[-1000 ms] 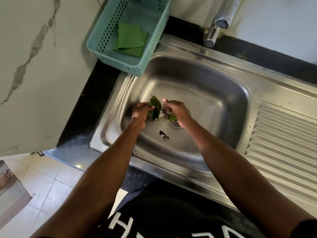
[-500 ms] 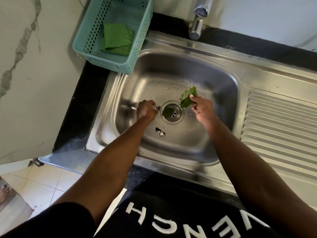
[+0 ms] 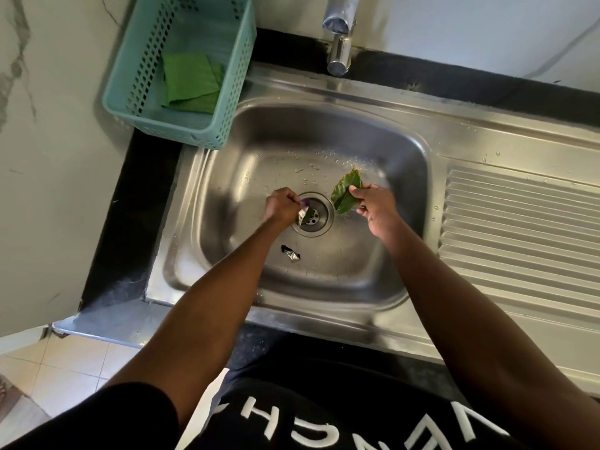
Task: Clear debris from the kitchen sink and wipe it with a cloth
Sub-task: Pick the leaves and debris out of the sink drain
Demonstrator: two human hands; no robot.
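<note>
Steel sink is being cleared: leaves are pinched in the right hand, a foil scrap is pinched by the left hand at the drain, so water can flow. Green cloth waits in the basket.

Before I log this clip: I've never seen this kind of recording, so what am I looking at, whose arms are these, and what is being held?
No machine here: a person wears a camera on the head, looking down at their own bare arms over a steel sink. The right hand holds green leaves. The left hand pinches a small foil-like scrap at the drain. Another scrap lies in the basin. A teal basket beside the sink holds a folded green cloth, under the tap.
</note>
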